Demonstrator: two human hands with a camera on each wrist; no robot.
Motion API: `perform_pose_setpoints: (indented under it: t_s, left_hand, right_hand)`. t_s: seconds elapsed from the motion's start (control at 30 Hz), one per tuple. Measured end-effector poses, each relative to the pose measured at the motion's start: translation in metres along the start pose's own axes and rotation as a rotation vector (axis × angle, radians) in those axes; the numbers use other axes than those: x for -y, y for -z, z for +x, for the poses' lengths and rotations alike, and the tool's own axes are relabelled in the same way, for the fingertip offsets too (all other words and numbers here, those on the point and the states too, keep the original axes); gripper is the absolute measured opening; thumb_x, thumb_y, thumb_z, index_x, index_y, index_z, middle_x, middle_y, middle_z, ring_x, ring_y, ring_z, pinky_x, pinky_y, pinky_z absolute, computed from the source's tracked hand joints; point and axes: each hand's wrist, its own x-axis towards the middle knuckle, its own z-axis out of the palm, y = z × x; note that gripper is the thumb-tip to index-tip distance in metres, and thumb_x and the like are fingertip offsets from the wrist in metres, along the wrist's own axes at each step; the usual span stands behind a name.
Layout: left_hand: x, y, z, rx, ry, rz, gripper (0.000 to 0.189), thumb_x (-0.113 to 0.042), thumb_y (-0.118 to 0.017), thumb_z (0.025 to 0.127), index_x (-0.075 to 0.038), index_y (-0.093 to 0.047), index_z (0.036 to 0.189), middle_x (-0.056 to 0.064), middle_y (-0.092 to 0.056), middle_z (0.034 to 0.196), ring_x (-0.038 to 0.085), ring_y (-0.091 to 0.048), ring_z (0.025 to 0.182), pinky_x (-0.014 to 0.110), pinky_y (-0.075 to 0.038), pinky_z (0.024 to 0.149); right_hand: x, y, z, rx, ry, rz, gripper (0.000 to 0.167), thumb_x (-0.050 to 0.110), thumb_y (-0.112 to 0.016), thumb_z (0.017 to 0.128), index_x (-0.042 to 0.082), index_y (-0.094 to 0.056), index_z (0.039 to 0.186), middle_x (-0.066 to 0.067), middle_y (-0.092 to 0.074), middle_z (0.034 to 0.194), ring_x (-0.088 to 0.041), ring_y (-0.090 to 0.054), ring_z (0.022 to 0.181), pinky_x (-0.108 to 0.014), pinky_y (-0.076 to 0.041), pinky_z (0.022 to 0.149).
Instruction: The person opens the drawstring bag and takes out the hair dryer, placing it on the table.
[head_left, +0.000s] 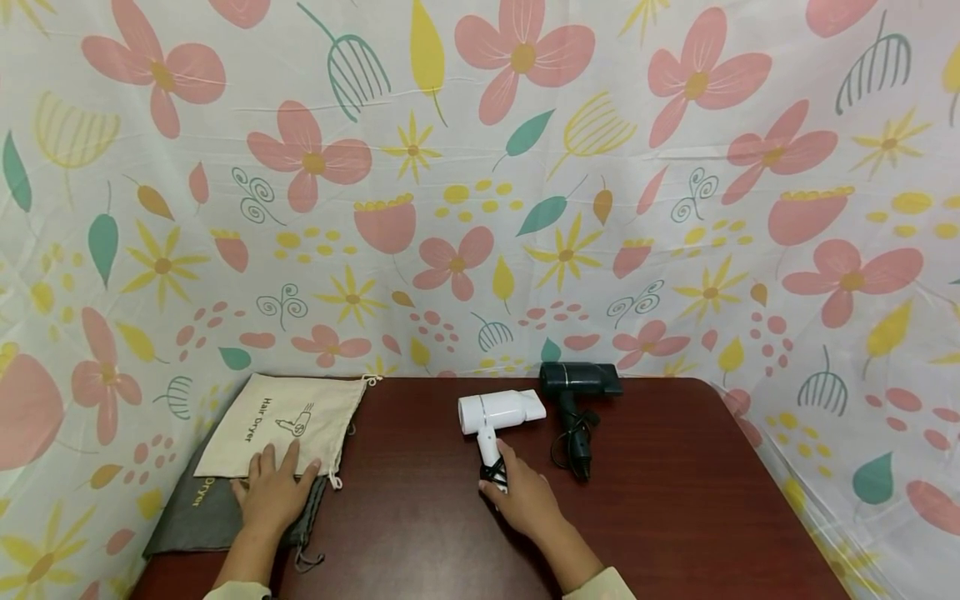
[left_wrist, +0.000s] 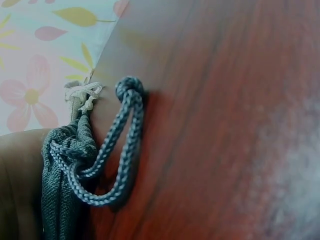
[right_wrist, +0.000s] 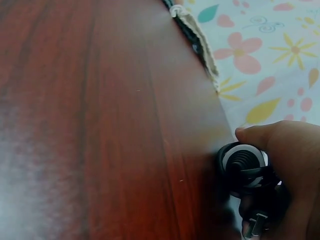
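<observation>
My right hand (head_left: 528,498) grips the handle of a white hair dryer (head_left: 504,411), whose black cord is wound round the handle. In the right wrist view the handle's round end and the cord's plug (right_wrist: 256,225) show beside the thumb. The white dryer's nozzle points right. My left hand (head_left: 276,493), fingers spread, rests on the lower edge of a beige drawstring bag (head_left: 288,417) printed "Hair Dryer". Under that bag lies a dark grey drawstring bag (head_left: 191,525), partly hidden by it. The grey bag's looped cord (left_wrist: 122,165) is close up in the left wrist view.
A black hair dryer (head_left: 581,379) with its cord bundled at the handle lies right of the white one, near the table's back edge. The dark red-brown wooden table (head_left: 405,500) meets a flower-patterned cloth (head_left: 457,167) behind and at both sides.
</observation>
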Motion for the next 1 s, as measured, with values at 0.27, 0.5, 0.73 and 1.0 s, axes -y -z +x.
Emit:
perform_pose_setpoints:
  t_s: [0.27, 0.5, 0.73, 1.0]
  left_hand:
    - [-0.001, -0.001, 0.003, -0.011, 0.005, -0.006, 0.090, -0.074, -0.032, 0.098, -0.010, -0.022, 0.160, 0.033, -0.003, 0.162, 0.057, 0.002, 0.148, 0.083, 0.010, 0.106]
    - [-0.001, -0.001, 0.004, -0.013, 0.008, -0.017, 0.089, -0.073, -0.034, 0.098, -0.010, -0.022, 0.160, 0.033, -0.003, 0.162, 0.057, 0.003, 0.148, 0.083, 0.011, 0.107]
    - [-0.002, 0.000, 0.005, -0.012, 0.009, -0.018, 0.088, -0.072, -0.034, 0.099, -0.010, -0.022, 0.160, 0.033, -0.003, 0.162, 0.057, 0.003, 0.149, 0.082, 0.012, 0.107]
    - [-0.005, 0.001, 0.004, -0.005, 0.017, -0.028, 0.084, -0.066, -0.038, 0.101, -0.011, -0.020, 0.161, 0.032, -0.001, 0.163, 0.056, 0.005, 0.149, 0.081, 0.014, 0.108]
  right_hand:
    - [0.003, 0.002, 0.009, 0.002, -0.011, -0.014, 0.078, 0.044, -0.069, 0.094, 0.009, -0.035, 0.155, -0.020, -0.065, 0.130, -0.036, -0.066, 0.115, -0.063, -0.045, 0.097]
    - [0.003, 0.000, 0.018, 0.015, -0.031, -0.012, 0.078, 0.045, -0.068, 0.095, 0.010, -0.034, 0.156, -0.019, -0.064, 0.132, -0.037, -0.065, 0.115, -0.063, -0.045, 0.097]
    - [0.003, -0.001, 0.024, 0.016, -0.041, -0.014, 0.078, 0.045, -0.066, 0.096, 0.010, -0.032, 0.156, -0.021, -0.063, 0.133, -0.040, -0.065, 0.114, -0.064, -0.044, 0.097]
    - [-0.001, -0.005, 0.032, -0.011, -0.053, -0.024, 0.078, 0.046, -0.066, 0.096, 0.010, -0.032, 0.156, -0.020, -0.063, 0.136, -0.041, -0.065, 0.115, -0.068, -0.041, 0.100]
